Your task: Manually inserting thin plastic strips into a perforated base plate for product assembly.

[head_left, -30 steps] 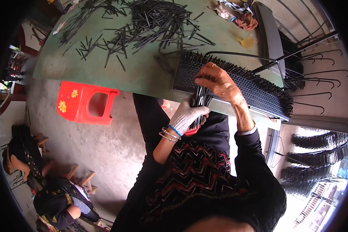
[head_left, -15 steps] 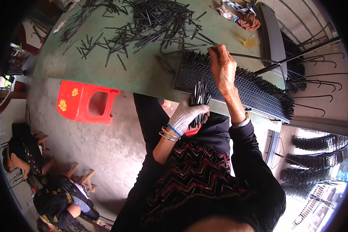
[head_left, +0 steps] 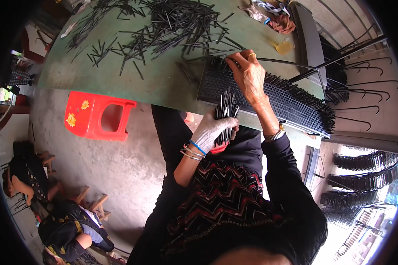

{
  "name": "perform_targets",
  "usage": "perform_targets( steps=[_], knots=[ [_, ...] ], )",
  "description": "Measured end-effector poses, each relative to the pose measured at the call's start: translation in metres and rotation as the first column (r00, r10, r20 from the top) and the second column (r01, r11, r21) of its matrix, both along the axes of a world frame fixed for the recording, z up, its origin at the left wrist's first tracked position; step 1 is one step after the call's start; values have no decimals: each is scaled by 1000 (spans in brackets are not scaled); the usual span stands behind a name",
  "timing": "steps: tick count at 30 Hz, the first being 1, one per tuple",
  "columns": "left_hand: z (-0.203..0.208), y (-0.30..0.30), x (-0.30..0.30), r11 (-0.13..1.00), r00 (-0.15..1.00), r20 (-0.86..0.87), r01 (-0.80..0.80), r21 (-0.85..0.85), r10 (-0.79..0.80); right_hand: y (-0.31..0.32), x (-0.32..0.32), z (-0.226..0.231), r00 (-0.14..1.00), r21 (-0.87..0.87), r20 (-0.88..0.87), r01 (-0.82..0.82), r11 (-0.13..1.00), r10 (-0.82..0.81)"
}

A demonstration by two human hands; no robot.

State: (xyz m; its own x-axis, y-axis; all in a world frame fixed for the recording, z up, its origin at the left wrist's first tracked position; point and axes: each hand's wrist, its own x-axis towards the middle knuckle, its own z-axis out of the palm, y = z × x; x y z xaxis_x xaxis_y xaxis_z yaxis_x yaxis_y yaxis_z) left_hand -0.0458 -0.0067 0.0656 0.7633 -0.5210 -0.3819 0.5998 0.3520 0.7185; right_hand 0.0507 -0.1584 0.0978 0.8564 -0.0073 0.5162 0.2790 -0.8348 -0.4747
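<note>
Sticks litter the green table beyond both hands — cup, cloths rightward.

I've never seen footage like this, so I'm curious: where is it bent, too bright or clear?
Head view: the fisheye bends the edge of the green table, and the corners go black; head view: glare bleaches the lower right, beside rows of thin black pieces; head view: the left hand and its bunch of black rods look fairly sharp.

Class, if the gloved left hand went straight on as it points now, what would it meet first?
The left hand, its bundle of black sticks leading, would probably meet the perforated rack first; depth is unclear.
</note>
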Motion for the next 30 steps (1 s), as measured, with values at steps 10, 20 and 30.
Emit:
perform_targets(
  steps=[10, 20, 30],
  knots=[
    [12, 6, 2, 999, 998, -48, 45, 14, -44, -26, -27, 30, 766, 479, -482, -176, 860, 426],
    [-14, 0, 4, 994, 994, -103, 26, -105, -37, -24, -29, 39, 924, 533, -362, 94, 841, 126],
    [-12, -1, 6, 931, 866, -501, -175, -319, -9, -16, -5, -10, 997, 203, -31, 81, 976, -76]
  ],
)
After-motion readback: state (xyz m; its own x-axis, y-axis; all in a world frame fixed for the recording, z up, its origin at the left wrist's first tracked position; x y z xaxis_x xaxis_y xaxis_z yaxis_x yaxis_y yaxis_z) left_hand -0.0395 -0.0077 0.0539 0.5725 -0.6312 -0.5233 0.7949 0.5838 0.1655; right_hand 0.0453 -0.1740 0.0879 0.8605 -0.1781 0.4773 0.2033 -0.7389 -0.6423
